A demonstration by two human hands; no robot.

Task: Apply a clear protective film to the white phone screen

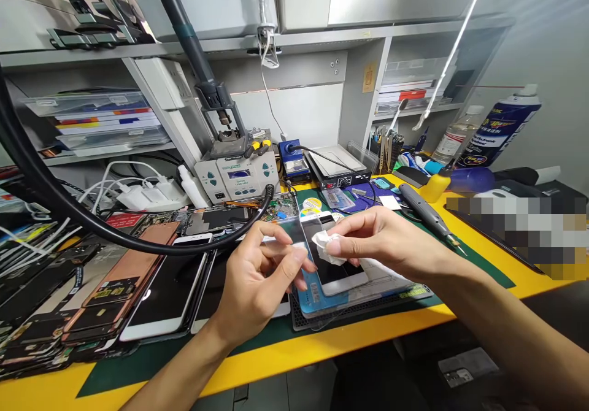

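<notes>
My left hand (262, 288) is closed in a pinch, thumb against fingers, on what looks like a thin clear pane (294, 232); its outline is faint and partly behind the fingers. My right hand (384, 242) pinches a crumpled white tissue (328, 249) close to the left fingertips. Below both hands lies a white-framed phone (343, 281) with a dark screen, face up. It rests on a blue and clear package (310, 297), above a black perforated mat (368, 308).
Several phones and phone parts (161, 294) cover the left side. A black hose (115, 236) arcs across from a hot-air station (237, 178). Behind stands a small heating plate (338, 169). A grey pen-like tool (427, 215), spray can (499, 126) and clear bottle (460, 132) are at right.
</notes>
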